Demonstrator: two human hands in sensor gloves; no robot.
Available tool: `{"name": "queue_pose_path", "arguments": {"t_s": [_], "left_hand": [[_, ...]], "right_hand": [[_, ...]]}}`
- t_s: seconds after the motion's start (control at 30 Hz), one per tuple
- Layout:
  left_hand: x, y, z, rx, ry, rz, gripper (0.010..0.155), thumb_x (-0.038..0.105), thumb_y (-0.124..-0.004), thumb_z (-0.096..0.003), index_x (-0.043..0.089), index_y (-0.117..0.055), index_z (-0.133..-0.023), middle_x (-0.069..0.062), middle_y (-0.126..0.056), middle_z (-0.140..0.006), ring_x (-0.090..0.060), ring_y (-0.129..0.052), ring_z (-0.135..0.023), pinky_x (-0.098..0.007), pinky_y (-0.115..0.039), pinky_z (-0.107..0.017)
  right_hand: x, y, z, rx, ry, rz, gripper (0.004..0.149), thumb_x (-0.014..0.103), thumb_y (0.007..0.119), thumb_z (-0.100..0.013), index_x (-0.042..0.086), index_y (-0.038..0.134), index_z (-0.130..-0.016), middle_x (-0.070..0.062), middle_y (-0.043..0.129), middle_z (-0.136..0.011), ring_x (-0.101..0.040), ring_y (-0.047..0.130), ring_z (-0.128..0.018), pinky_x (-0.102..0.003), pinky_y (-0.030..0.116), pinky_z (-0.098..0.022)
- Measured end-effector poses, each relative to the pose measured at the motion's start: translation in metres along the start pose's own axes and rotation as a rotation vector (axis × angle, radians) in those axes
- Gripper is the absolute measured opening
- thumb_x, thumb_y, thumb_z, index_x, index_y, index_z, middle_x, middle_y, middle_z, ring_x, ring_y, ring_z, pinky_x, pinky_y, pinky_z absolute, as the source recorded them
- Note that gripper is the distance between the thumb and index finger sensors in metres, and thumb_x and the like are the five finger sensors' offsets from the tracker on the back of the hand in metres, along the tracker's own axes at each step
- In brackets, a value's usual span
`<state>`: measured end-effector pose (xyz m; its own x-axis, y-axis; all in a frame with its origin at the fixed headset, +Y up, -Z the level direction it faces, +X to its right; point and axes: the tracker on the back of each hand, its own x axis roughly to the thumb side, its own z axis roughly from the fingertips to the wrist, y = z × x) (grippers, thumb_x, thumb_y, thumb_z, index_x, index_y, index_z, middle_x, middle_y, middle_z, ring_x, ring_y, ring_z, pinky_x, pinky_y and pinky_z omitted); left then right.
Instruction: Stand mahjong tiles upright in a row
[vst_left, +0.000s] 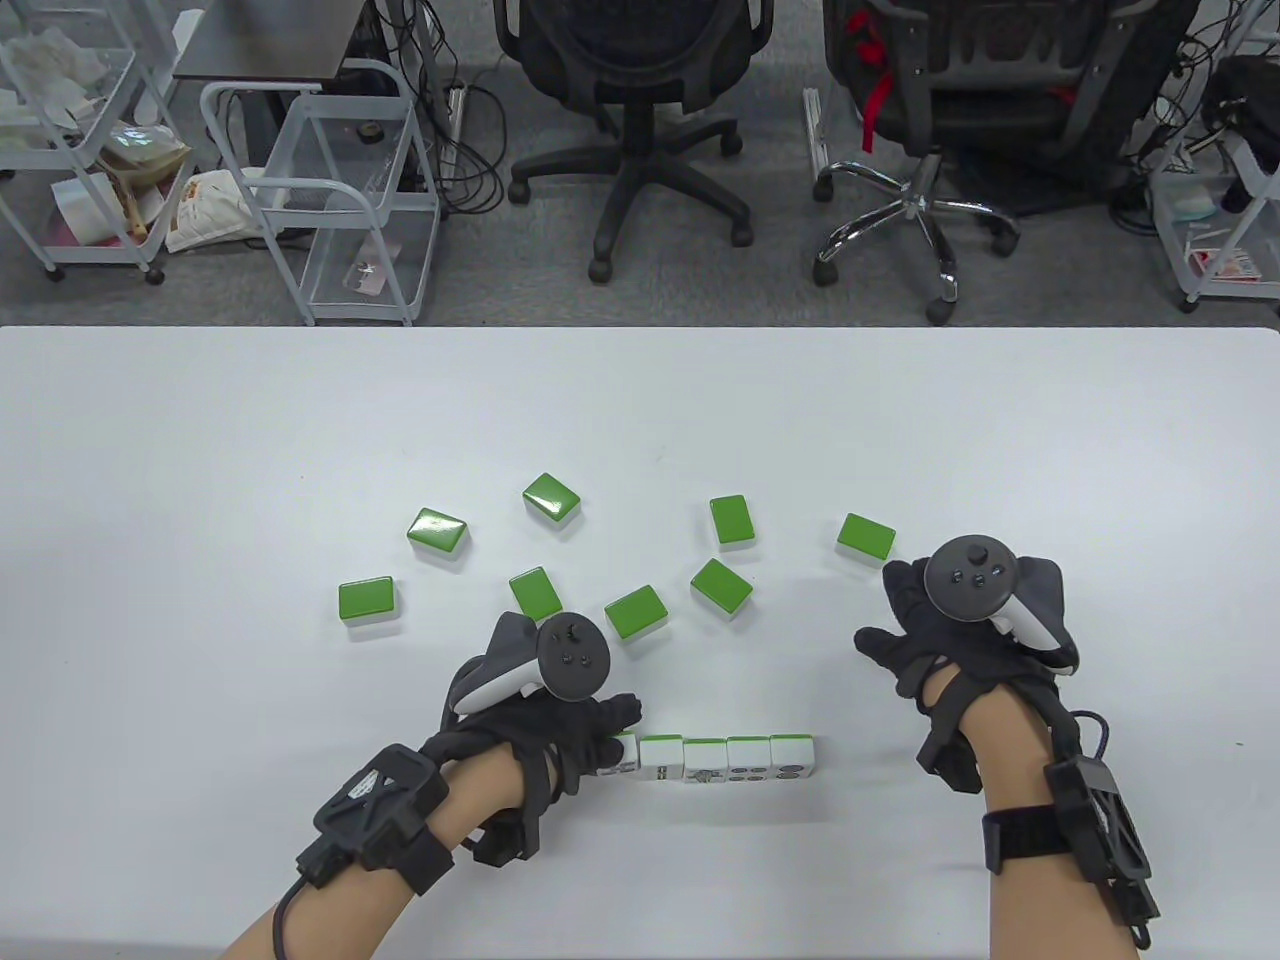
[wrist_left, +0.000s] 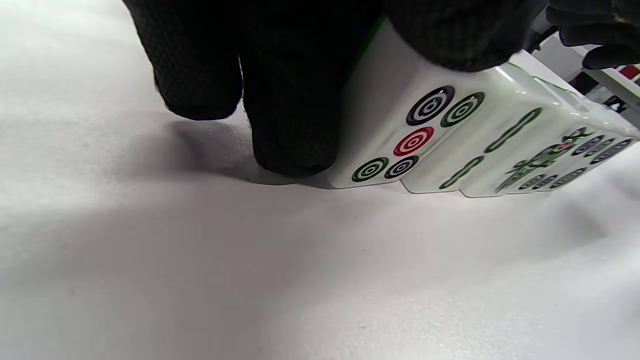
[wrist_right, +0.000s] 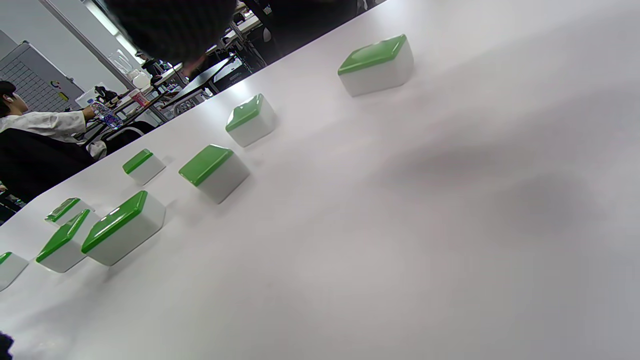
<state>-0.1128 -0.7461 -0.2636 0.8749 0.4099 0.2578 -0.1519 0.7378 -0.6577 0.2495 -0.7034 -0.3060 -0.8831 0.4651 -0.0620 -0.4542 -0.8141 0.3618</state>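
Five white-faced mahjong tiles stand upright in a row (vst_left: 725, 756) near the table's front edge. My left hand (vst_left: 612, 738) grips the leftmost tile (vst_left: 624, 750) of the row. In the left wrist view this is the five-circle tile (wrist_left: 400, 135), with my gloved fingers (wrist_left: 290, 100) on its left side and the other tiles (wrist_left: 520, 150) lined up beside it. My right hand (vst_left: 895, 615) hovers empty to the right of the row, close to a face-down green-backed tile (vst_left: 866, 537). Several more green-backed tiles lie flat beyond the row, for instance one tile (vst_left: 635, 612) just behind my left hand.
The loose tiles spread in an arc from the far-left tile (vst_left: 368, 600) to the right; the right wrist view shows them too, the nearest tile (wrist_right: 124, 227) at lower left. Office chairs (vst_left: 640, 120) and carts (vst_left: 340, 190) stand beyond the table's far edge.
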Motion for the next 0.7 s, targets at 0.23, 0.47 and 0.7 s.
{"name": "queue_pose_path", "arguments": {"t_s": [0.23, 0.47, 0.7], "left_hand": [[-0.002, 0.006, 0.003, 0.003, -0.017, 0.054, 0.067, 0.049, -0.073, -0.0279, 0.036, -0.06, -0.093, 0.012, -0.085, -0.094, -0.013, -0.106, -0.066, -0.039, -0.084, -0.058], [-0.036, 0.079, 0.055, 0.378, 0.144, -0.009, 0.07, 0.054, -0.074, -0.0297, 0.035, -0.057, -0.094, 0.011, -0.084, -0.095, -0.014, -0.103, -0.069, -0.04, -0.082, -0.059], [-0.114, 0.11, 0.074, 0.468, 0.581, -0.304, 0.076, 0.06, -0.074, -0.0284, 0.039, -0.048, -0.097, 0.009, -0.063, -0.107, -0.02, -0.09, -0.084, -0.044, -0.075, -0.064]], "right_hand": [[0.0, -0.001, 0.0, 0.002, -0.004, -0.004, 0.083, 0.049, 0.075, -0.036, 0.009, 0.038, -0.098, -0.025, 0.026, -0.104, -0.062, 0.028, -0.09, -0.074, 0.042, -0.058], [0.001, -0.004, 0.002, -0.016, -0.012, -0.016, 0.083, 0.049, 0.075, -0.035, 0.009, 0.038, -0.098, -0.025, 0.027, -0.104, -0.062, 0.029, -0.09, -0.074, 0.042, -0.058], [0.001, -0.005, 0.002, -0.022, -0.012, -0.018, 0.083, 0.049, 0.075, -0.036, 0.009, 0.038, -0.098, -0.025, 0.027, -0.104, -0.062, 0.03, -0.09, -0.074, 0.042, -0.058]]}}
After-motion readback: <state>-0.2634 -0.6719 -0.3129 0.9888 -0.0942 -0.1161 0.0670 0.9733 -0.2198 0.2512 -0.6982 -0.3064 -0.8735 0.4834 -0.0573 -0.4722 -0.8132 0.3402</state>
